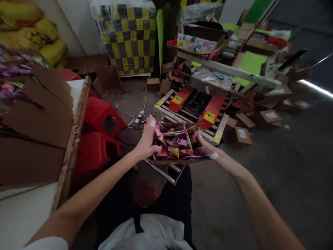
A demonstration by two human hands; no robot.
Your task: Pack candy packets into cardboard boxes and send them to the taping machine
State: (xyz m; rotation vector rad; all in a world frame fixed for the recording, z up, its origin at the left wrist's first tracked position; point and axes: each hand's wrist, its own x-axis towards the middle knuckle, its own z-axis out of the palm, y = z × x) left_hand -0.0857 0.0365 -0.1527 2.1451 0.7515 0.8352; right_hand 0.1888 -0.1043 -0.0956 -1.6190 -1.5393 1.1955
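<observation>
A shallow brown cardboard box (171,161) full of small, colourful pink, purple and yellow packets (179,142) sits in front of me at the near end of a roller conveyor. At its left end is my left hand (147,140), fingers stretched out and the thumb reaching over the packets. My right hand (217,156) lies along the right end, its fingers extended towards the packets. White tape is wrapped on fingers of both hands. Neither hand is closed around anything that I can see; some of the right fingers are hidden.
The roller conveyor (166,172) runs into a sealing machine (201,100) with red side guides. Red plastic stools (97,149) and a wooden-edged table (70,152) with open cartons stand left. Small cartons (239,136) lie on the floor at right. A power strip (139,117) lies ahead.
</observation>
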